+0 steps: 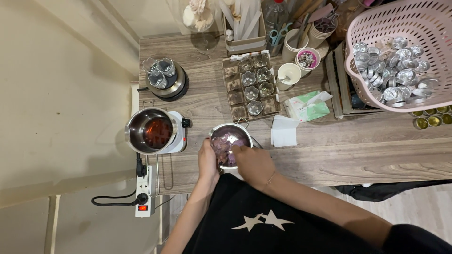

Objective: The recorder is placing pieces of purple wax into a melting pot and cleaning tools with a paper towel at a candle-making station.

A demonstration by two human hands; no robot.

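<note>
Careful: steel pot [230,143] of purple wax chunks [225,145] sits at table's [358,155] near edge. Left hand [207,162] grips rim, right hand [253,162] fingertips pinch chunks; push could tip it off.

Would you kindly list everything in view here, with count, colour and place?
Small metal pot: one, silver, purplish chunks inside, desk front edge.
Pot on hotplate: one, steel, dark amber liquid, left.
Second burner: one, black, flower-shaped metal moulds on top, back left.
Cardboard tray: one, brown, flower moulds inside, centre.
Basket: one, pink, silver tealight cups inside, right.
Tissue pack: one, green, centre right.
Paper cup: one, white, beside tray.
Power strip: one, white, lower left.
Left hand: gripping pot rim.
Right hand: fingers in pot.
</note>
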